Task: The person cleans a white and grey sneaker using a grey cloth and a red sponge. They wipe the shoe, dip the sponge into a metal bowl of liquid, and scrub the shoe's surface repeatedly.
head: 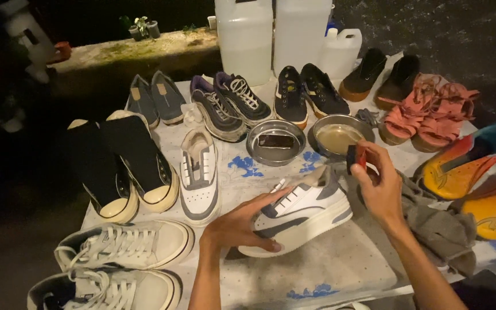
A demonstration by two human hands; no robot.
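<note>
White-and-grey sneaker (pixel 302 215) sits on the tabletop (pixel 340 270) near the front edge, tilted on its side, sole toward the lower right. It's the landmark for everything below.

Left hand (pixel 242 227) is on the sneaker's toe end: fingers spread across the upper, thumb curled under the front of the sole. Gripping it, steadying.

Right hand (pixel 380 183) is just past the sneaker's heel, above and right of it, not touching the shoe. Fingers pinched shut on a small dark brush (pixel 356 156) with a red part showing. The brush hovers between the heel and the metal bowl of murky liquid (pixel 340 136) behind it.

A second metal bowl (pixel 275 142), with a dark block lying in it, stands behind the sneaker's middle, just left of the first bowl.

The matching sneaker (pixel 200 178) lies to the left of the held one, upright, toe pointing to the front edge, apart from it.

Grey rag (pixel 437 221) is bunched to the right of the sneaker, under and beyond the right wrist.

Further left of the sneaker: a pair of black high-tops (pixel 121 169). Front left: a pair of pale laced sneakers (pixel 121 247). Far right: orange shoes (pixel 477 178). Behind the bowls: a row of dark pairs and white jugs (pixel 276 34).
</note>
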